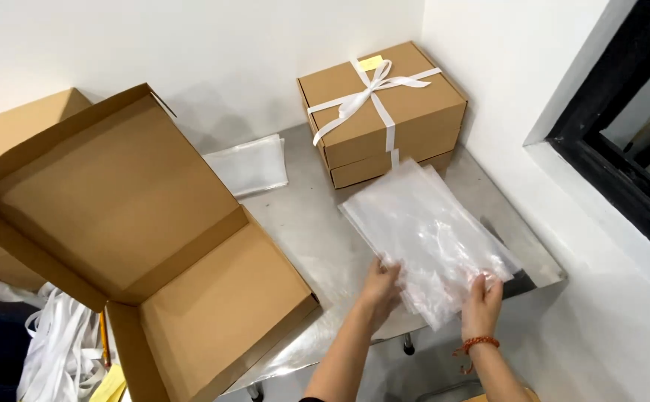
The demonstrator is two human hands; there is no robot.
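- Nearest to us, our two bare forearms reach up from the bottom edge, the right one wearing a red beaded bracelet [478, 343] at the wrist.
- We hold a stack of clear plastic bags [430, 234]: thin, glossy, crinkled sheets, roughly rectangular, fanned slightly at the edges, lying tilted on the metal table [317, 246] just in front of the ribbon-tied box.
- Our left hand [381, 286] grips the stack's near left edge, fingers curled over the plastic and thumb beneath, pinching it.
- Our right hand [482, 296] pinches the near right corner of the same stack, fingertips on top of the film.
- Behind the bags stands a closed brown cardboard box [381, 112] tied crosswise with white ribbon in a bow, a small yellow tag on top.
- Left of that tied box, an open corrugated cardboard box [131, 238] sits with its lid flung back, plain brown inside.
- Between the two boxes, toward the wall, lies a second small pile of clear bags [250, 165].
- Far left of the tied box, below the open box, loose white ribbons [60, 350] hang in a heap.
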